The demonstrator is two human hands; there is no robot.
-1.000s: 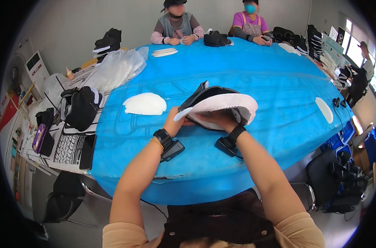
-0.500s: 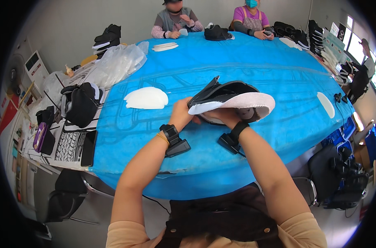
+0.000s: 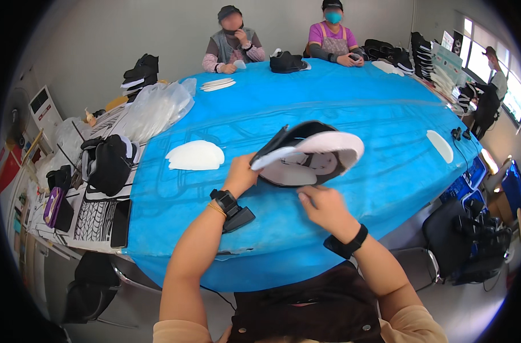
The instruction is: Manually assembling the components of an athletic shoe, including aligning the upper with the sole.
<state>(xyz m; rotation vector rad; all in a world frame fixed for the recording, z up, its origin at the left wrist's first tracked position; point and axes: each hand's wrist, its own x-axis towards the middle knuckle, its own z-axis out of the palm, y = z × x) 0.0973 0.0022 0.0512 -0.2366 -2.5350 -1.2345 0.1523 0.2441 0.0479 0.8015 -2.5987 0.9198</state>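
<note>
Above the blue-covered oval bench, the left hand is closed on the heel end of a black fabric shoe with a white sole, holding it tipped on its side in the air. The right hand hangs just under the shoe with its fingers loosely curled, gripping nothing. A stack of white foam insoles lies on the bench left of the hands.

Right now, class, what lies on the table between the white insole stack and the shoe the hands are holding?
Head view: only bare blue table cover lies between the white insoles and the shoe.
</note>
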